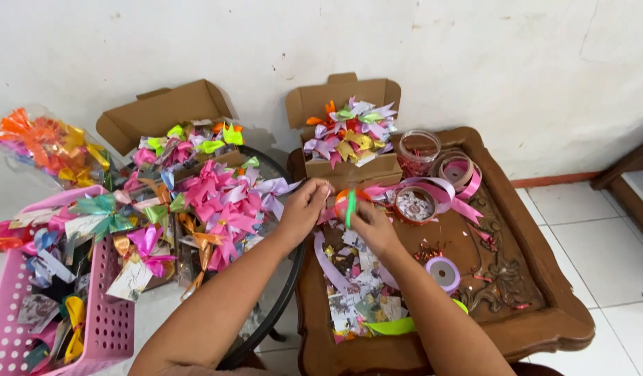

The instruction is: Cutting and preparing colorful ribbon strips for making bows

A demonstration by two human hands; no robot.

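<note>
Green ribbon strip (350,207) sits pinched between both hands, left hand (304,205) and right hand (369,224), mid-frame, bow-folding apparently underway, likely needing steady tension next.

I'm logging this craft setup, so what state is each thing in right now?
Left hand: pinching an orange ribbon piece.
Right hand: holding a green strip upright.
Right cardboard box: flap open, full of ribbon bows.
Left cardboard box: flap open, full of bows.
Pink basket: filled with bows and tags.
Pink ribbon roll: partly unwound.
Glass jar: no lid.
</note>
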